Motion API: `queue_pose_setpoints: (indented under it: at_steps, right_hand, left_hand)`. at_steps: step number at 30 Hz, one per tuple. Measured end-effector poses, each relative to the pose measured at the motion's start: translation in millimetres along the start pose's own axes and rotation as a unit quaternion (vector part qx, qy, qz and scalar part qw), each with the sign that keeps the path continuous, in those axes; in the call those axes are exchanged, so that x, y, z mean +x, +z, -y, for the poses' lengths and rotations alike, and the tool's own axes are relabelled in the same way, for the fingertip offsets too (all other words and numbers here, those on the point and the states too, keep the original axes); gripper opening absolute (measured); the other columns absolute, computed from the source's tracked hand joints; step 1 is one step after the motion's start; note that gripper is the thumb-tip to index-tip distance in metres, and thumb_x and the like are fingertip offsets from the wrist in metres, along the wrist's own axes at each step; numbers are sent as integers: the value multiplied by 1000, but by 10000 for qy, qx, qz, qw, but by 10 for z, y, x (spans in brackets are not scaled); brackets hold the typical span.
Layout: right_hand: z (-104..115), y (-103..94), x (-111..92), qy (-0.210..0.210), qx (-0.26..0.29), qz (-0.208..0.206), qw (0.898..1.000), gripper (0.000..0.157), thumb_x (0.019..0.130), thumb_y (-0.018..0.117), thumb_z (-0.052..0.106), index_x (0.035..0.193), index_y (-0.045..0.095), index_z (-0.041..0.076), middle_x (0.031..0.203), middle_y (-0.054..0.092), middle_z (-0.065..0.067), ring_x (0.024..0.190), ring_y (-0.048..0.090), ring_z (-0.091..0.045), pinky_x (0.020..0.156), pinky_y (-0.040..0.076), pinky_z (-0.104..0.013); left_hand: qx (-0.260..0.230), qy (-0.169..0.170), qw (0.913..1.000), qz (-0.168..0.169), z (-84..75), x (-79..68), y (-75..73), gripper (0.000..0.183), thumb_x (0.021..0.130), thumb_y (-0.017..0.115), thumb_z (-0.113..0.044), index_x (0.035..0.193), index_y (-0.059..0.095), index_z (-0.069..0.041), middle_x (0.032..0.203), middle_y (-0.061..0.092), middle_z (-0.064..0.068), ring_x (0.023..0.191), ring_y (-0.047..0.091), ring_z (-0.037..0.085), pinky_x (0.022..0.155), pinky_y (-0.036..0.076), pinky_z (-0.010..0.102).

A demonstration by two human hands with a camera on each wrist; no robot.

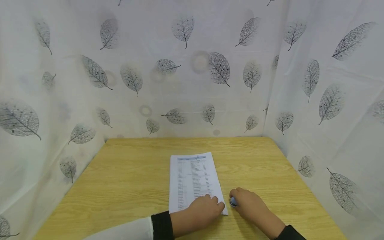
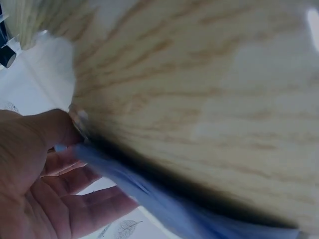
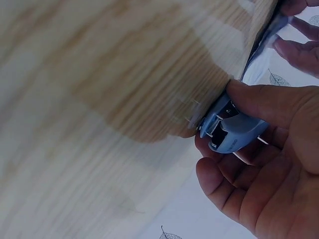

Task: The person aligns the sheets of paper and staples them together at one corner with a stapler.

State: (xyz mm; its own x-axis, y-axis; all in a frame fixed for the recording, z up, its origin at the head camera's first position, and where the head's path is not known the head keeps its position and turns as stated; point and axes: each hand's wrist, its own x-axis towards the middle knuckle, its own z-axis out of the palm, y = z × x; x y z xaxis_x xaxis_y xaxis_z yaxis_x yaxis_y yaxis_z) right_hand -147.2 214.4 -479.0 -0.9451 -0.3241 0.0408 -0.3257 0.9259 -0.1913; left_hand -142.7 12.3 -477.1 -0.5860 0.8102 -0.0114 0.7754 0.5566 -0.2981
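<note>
A stack of printed paper (image 1: 195,180) lies on the wooden table, its lower right corner under my left hand (image 1: 204,210). In the left wrist view, the thumb and fingers of my left hand (image 2: 45,169) pinch the edge of the paper stack (image 2: 149,194). Just right of that corner, my right hand (image 1: 252,205) holds a small blue stapler (image 1: 233,202) close to the tabletop. The right wrist view shows the stapler (image 3: 234,129) gripped between the thumb and fingers of my right hand (image 3: 269,149). Most of it is hidden by the hand in the head view.
The wooden table (image 1: 135,173) extends on both sides of the papers. A white curtain (image 1: 192,93) printed with grey leaves surrounds its back and sides.
</note>
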Motion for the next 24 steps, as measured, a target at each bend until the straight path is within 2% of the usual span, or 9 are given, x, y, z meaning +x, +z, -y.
queue_pose_setpoints:
  at_steps: [4,9,13,19,24]
  right_hand:
    - [-1,6,-2,-21,-27,-22,10000,30,76,87,7,98,68,15,89,64,4,83,66,-16,73,58,-37]
    - [-11,12,-6,-132,-135,-42,9998,33,76,86,6,102,68,15,91,66,4,85,68,-15,74,58,-35]
    - [-21,1,-11,-357,-136,-80,9992,35,76,88,12,106,68,14,93,69,3,86,69,-16,74,58,-35]
    - [-31,-10,-25,-1023,-167,-330,9941,34,78,88,17,106,69,13,93,71,2,83,69,-15,70,58,-34]
    - [-21,-27,-13,-1109,-125,-258,9934,35,76,89,16,104,68,13,91,71,4,79,67,-9,67,57,-31]
  left_hand:
    - [166,-164,9996,-148,-11,-7,21,13,100,64,-28,106,55,-20,75,57,-7,54,48,7,42,37,22]
    - [180,-203,9994,-233,22,1,74,18,98,67,-27,104,53,-19,69,55,-7,49,46,6,38,36,22]
    - [370,-26,9987,-349,46,-1,86,16,97,68,-25,104,55,-20,71,57,-8,53,47,5,39,37,22]
    - [706,360,9948,-645,81,-44,86,17,98,67,-25,113,60,-20,91,59,-8,64,50,4,43,38,19]
    - [802,785,9910,-726,102,-53,100,19,98,68,-26,117,65,-22,94,60,-10,67,49,2,45,39,17]
